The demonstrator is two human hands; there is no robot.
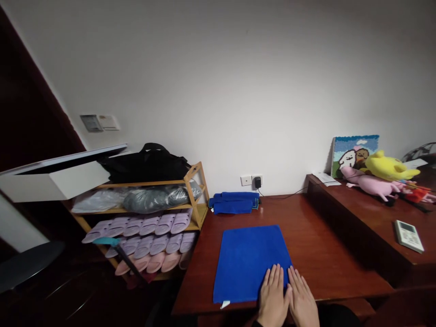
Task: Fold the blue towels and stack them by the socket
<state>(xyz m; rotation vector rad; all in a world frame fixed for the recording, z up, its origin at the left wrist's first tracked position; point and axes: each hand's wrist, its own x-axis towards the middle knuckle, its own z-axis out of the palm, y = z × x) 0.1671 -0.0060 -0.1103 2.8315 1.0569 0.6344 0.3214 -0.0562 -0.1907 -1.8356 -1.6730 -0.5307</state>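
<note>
A blue cloth (250, 259) lies spread out on the reddish-brown wooden table (327, 254), with a small white tag (225, 304) at its near left corner. My left hand (273, 295) rests palm down on the cloth's near right part, fingers stretched out. Beside it, my right hand (302, 297) lies flat along the cloth's right edge, its fingers straight and pointing away from me. The two thumbs are close together. Neither hand grips anything.
At the table's back lie more folded blue cloths (235, 202), near a black plug (258, 182) with a cable. A rack with lilac slippers (165, 223) stands left. On the higher surface at right are plush toys (373, 181) and a white remote (408, 236).
</note>
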